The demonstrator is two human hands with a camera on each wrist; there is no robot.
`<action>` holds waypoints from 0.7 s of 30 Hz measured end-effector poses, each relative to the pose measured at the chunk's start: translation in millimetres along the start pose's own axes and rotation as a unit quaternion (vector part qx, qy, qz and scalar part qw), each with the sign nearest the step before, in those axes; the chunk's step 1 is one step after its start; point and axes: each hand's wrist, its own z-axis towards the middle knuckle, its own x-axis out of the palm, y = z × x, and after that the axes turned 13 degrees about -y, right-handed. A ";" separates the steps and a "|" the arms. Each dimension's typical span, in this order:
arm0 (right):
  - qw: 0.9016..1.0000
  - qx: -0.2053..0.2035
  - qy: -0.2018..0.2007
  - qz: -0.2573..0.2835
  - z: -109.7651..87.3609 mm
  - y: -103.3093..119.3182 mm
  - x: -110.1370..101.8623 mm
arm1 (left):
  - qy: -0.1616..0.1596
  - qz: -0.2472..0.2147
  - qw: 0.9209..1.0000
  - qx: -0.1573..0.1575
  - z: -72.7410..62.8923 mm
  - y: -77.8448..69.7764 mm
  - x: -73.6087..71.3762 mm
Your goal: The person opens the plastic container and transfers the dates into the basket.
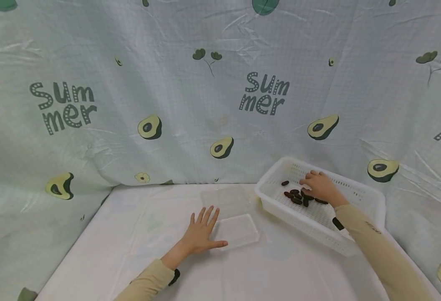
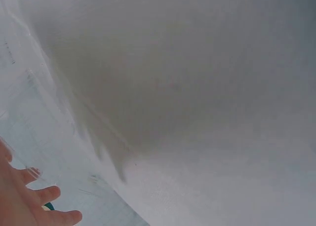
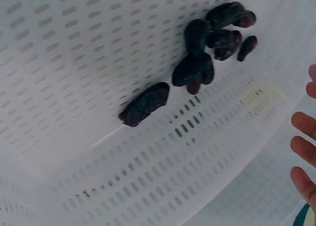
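My left hand (image 1: 199, 235) is spread flat at the left side of a clear plastic box (image 1: 239, 230), fingers straight and thumb over its near edge. Whether it presses on the box is hard to tell. The box's clear lid (image 1: 228, 200) lies folded back behind it. Over a white perforated basket (image 1: 295, 223) hovers my right hand (image 1: 321, 188), its fingers loosely bent. Several dark, wrinkled dates (image 1: 297, 200) lie in the basket under and beside that hand. In the right wrist view, the fingers (image 3: 303, 149) hold nothing, and one long date (image 3: 145, 105) lies apart from the cluster.
A pale cloth covers the table (image 1: 130, 238). Behind it hangs a printed curtain (image 1: 179, 159) with avocados and lettering, close to the basket's far side. Black bands (image 1: 173, 277) sit on both wrists.
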 end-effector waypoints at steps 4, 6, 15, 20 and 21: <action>0.999 0.006 -0.037 0.026 8.6 6.1 -15.8 | -0.008 -0.009 1.000 0.001 -0.9 1.0 0.5; 0.998 0.002 -0.056 0.031 12.9 10.1 -24.6 | -0.012 -0.012 1.000 0.003 -1.3 2.0 1.1; 0.994 0.017 -0.067 0.079 25.4 44.1 -65.6 | -0.035 -0.023 0.999 0.014 -3.8 4.9 -4.3; 0.990 0.001 -0.087 0.109 26.6 71.1 -73.5 | -0.051 -0.029 0.998 0.020 -8.0 4.2 -13.4; 0.989 -0.005 -0.092 0.115 26.6 76.5 -73.6 | -0.052 -0.031 0.998 0.021 -9.4 4.1 -14.9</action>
